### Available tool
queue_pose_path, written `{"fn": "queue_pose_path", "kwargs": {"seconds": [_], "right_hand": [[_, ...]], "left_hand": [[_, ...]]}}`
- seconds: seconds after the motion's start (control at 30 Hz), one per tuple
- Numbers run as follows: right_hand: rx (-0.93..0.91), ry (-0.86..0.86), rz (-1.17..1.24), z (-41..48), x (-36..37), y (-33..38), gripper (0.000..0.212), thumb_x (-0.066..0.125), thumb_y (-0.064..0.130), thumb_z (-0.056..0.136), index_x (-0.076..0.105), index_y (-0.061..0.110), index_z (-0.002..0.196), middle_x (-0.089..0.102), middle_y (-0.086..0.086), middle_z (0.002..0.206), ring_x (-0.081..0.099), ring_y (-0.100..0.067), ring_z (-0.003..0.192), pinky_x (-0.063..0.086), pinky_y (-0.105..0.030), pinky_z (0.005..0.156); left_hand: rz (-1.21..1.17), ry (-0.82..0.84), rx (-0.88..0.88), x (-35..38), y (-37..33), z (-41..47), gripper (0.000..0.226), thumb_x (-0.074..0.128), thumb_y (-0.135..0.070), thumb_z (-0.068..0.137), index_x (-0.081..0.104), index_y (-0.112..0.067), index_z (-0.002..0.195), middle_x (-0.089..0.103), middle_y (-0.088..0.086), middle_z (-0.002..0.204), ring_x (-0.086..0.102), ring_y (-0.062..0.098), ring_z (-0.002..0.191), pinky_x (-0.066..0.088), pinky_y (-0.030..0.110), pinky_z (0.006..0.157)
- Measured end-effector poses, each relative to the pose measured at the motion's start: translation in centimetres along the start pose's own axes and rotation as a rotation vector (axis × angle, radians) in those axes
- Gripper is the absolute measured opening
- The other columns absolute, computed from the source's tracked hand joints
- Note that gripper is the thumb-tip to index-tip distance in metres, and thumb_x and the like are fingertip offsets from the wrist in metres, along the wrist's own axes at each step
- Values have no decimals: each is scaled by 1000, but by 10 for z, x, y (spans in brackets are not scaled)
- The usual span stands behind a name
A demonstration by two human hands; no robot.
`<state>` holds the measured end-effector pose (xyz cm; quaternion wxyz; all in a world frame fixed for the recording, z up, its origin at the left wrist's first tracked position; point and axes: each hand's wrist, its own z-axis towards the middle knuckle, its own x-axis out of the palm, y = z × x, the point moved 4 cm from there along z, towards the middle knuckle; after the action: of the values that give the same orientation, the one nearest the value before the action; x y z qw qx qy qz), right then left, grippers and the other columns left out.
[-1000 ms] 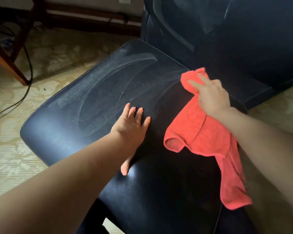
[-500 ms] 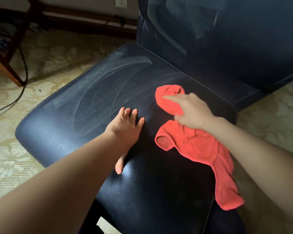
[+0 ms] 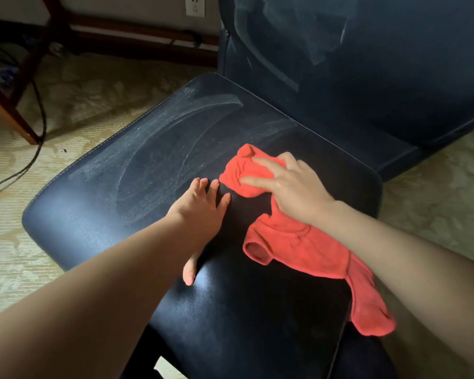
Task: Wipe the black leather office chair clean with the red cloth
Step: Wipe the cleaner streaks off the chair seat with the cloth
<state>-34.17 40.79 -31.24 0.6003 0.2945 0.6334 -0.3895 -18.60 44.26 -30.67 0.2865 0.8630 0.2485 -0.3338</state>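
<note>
One head-worn wide-angle view looks forward and steeply down from above and behind both forearms, close over the flat black leather chair seat. The open left hand and the right hand lie near the frame's centre. Beyond the hands the tall dark chair backrest fills the upper right; left of them, pale patterned carpet. Edges seem bowed by the lens.

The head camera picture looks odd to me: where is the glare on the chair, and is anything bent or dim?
Head view: glare sits on the near seat by the left hand thumb; the backrest and the room's top left corner are dim; the wide lens stretches both forearms toward the bottom corners; the red cloth under the right hand stays sharp.
</note>
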Motion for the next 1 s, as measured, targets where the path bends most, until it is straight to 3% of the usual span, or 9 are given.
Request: {"fn": "queue_pose_path", "kwargs": {"seconds": [0.13, 0.23, 0.43, 0.6, 0.73, 0.9, 1.0], "right_hand": [[272, 83, 21, 20, 1, -26, 71, 48, -4, 85, 43, 44, 137, 25, 1, 154, 37, -36, 119, 41, -44, 85], [423, 126, 58, 33, 2, -41, 74, 47, -5, 85, 36, 44, 139, 13, 5, 156, 27, -33, 125, 39, -44, 89], [608, 182, 32, 61, 6, -72, 61, 48, -1, 87, 40, 34, 136, 22, -1, 147, 23, -36, 128, 39, -46, 89], [840, 214, 159, 65, 6, -105, 53, 52, 16, 90, 41, 33, 140, 36, -2, 140, 30, -34, 129, 37, -39, 83], [864, 310, 80, 58, 4, -115, 53, 58, 23, 88, 44, 29, 138, 37, -5, 135, 37, -35, 125, 34, -38, 79], [942, 438, 36, 33, -2, -130, 55, 58, 24, 84, 44, 20, 137, 40, -10, 136, 44, -39, 123, 40, -41, 88], [1003, 432, 105, 13, -6, -133, 51, 57, 25, 81, 50, 18, 131, 52, -11, 128, 52, -35, 116, 40, -35, 79]], "left_hand": [[45, 26, 24, 1, -2, 4, 73, 33, -28, 101, -14, 3, 148, -10, 34, 153, 0, 46, 144, 3, 49, 118], [59, 24, 37, 2, -2, 5, 73, 33, -28, 101, -14, 4, 147, -11, 35, 152, 0, 47, 143, 3, 49, 118], [47, 18, 45, 5, -1, 6, 75, 34, -29, 101, -16, 3, 147, -12, 35, 152, 0, 47, 143, 5, 49, 118], [47, 25, 52, 7, -2, 9, 82, 38, -35, 99, -17, 4, 146, -13, 37, 151, 0, 49, 142, 6, 49, 118], [40, 26, 53, 9, -2, 9, 85, 40, -36, 98, -17, 3, 147, -14, 37, 151, 0, 48, 143, 7, 49, 118], [30, 26, 39, 4, -2, 7, 80, 39, -33, 99, -15, 2, 148, -10, 34, 153, 2, 47, 143, 5, 51, 117], [49, 29, 33, 2, -3, 5, 83, 41, -34, 98, -14, 2, 148, -9, 34, 153, 3, 47, 143, 6, 52, 117]]}}
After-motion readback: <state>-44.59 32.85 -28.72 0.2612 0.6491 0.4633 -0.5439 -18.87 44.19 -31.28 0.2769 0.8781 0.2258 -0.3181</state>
